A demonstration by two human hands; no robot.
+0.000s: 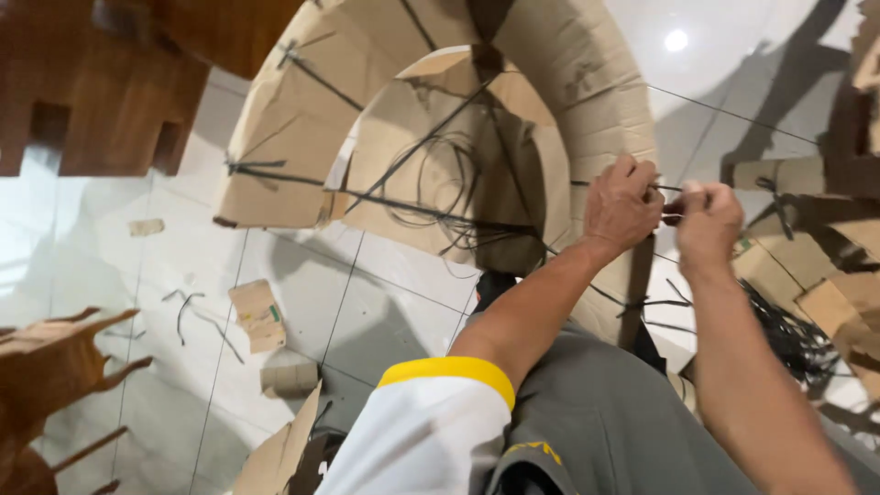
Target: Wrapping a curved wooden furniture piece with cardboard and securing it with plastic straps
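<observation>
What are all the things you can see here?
Cardboard-wrapped curved piece: one, tan, centre top, bound with black ties.
Black tie: one, pinched between both hands.
Loose black ties: a heap, right on the floor.
Cardboard scraps: several, tan, on the floor at left.
Wooden furniture: brown, top left.
Wooden piece: brown, bottom left.
Tiled floor: white, glossy.
Left hand: one, grip closed on the tie.
Right hand: one, grip closed on the tie.

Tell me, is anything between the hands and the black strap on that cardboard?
Nothing visible. The left hand and right hand both already pinch the black strap between them, right against the curved cardboard-wrapped piece. No scrap or other strap lies across their grip.
</observation>
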